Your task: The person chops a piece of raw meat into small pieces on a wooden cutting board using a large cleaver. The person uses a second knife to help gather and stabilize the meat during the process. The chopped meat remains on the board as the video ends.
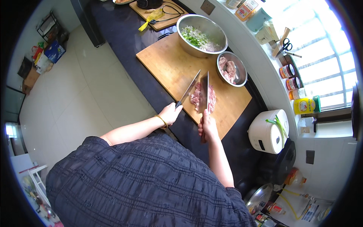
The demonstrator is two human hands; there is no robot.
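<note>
On a wooden cutting board (pixel 166 62) lies a small heap of chopped pink meat (pixel 195 97). My left hand (pixel 170 113) grips the black handle of a kitchen knife (pixel 190 87), whose blade slants along the heap's left side. A cleaver (pixel 205 90) with a brown handle is in my right hand (pixel 208 126), its broad blade standing over the meat and hiding part of it. Beyond the heap, a smaller steel bowl (pixel 245 77) holds larger pieces of raw meat (pixel 228 70). The big steel bowl (pixel 202 54) at the board's far edge contains chopped green and whitish pieces (pixel 194 37).
A white rice cooker (pixel 264 130) with green onion stalks (pixel 279 126) on its lid stands right of the board. Jars (pixel 292 83) and scissors (pixel 287 44) line the window sill. Farther back, a second board (pixel 170 22) bears a black cord and a yellow item. Dark countertop (pixel 124 45) surrounds the boards.
</note>
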